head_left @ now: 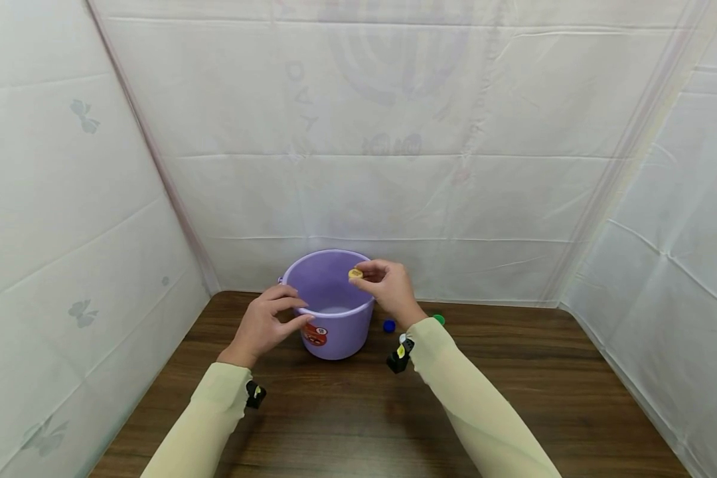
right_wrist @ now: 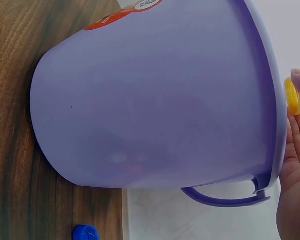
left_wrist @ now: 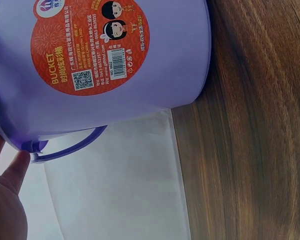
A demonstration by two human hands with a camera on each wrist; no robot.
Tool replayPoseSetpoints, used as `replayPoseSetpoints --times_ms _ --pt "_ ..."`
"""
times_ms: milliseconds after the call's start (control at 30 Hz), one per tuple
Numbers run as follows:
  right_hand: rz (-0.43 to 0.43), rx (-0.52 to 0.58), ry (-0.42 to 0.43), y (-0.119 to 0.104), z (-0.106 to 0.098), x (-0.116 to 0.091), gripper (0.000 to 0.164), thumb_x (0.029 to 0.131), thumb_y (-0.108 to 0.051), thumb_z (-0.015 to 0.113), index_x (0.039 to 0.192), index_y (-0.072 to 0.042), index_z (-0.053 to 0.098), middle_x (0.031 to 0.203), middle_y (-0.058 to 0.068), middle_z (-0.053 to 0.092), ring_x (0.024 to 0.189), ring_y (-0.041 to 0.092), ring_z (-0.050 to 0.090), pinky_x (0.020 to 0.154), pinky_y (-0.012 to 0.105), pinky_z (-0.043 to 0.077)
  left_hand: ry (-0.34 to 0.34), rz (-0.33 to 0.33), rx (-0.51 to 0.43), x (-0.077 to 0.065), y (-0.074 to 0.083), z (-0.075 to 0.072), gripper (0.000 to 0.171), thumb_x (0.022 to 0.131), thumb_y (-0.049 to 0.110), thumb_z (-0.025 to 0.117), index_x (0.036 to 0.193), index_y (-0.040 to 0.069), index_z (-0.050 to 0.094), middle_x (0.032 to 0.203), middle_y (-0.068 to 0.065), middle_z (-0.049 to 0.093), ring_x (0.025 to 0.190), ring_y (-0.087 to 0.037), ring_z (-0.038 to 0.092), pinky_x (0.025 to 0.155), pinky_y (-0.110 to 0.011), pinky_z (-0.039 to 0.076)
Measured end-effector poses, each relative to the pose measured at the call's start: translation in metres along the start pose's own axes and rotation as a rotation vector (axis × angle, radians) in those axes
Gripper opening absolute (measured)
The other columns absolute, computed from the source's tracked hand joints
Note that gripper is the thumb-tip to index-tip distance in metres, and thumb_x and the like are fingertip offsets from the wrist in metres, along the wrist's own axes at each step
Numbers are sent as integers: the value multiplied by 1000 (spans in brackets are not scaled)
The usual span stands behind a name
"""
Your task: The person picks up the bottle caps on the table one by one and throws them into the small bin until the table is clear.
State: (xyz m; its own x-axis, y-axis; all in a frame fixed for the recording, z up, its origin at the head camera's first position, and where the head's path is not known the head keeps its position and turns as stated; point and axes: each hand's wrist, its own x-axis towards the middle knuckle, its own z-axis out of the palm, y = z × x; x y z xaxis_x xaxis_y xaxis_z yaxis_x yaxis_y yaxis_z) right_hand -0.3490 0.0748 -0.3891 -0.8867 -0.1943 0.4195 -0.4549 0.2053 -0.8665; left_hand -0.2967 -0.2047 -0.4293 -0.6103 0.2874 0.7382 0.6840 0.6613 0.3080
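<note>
Near the bucket [head_left: 342, 337] lies a part-hidden green cap [head_left: 439, 319].

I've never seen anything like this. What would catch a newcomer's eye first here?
Probably the big purple bucket standing on the brown wooden table, with a bright red-orange label on its side. Next, the small yellow cap that the right hand pinches by the bucket's rim, while the left hand holds the rim's opposite side. A blue cap lies on the table beside the bucket.
</note>
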Motion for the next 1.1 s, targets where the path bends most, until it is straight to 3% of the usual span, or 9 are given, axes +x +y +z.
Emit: replayPoseSetpoints --times_ms 200,567,767,1100 --pt "-11 -4 0 1 2 2 29 82 -24 89 106 -10 79 101 7 79 87 18 74 77 29 62 -2 2 6 0 -1 0 26 73 26 94 92 13 81 104 3 70 102 -17 65 96 -29 55" --pt "13 -23 0 -2 4 1 32 82 -25 89 108 -10 79 107 9 78 94 22 74 83 33 62 0 2 -4 -1 -1 0 26 73 25 95 92 14 81 104 4 70 102 -17 65 100 -9 44" --pt "8 -6 9 -1 4 1 47 80 -32 90 120 -11 75 121 10 74 112 26 72 101 46 57 3 15 6 -1 -2 1 26 73 26 94 92 15 81 104 4 70 102 -17 65 100 -10 45" --pt "3 10 23 2 2 0 48 80 -35 90 120 -13 75 120 5 74 112 23 72 102 49 55 9 20 5 0 -2 1 26 72 25 94 92 14 82 103 3 70 102 -18 65 100 -12 46"
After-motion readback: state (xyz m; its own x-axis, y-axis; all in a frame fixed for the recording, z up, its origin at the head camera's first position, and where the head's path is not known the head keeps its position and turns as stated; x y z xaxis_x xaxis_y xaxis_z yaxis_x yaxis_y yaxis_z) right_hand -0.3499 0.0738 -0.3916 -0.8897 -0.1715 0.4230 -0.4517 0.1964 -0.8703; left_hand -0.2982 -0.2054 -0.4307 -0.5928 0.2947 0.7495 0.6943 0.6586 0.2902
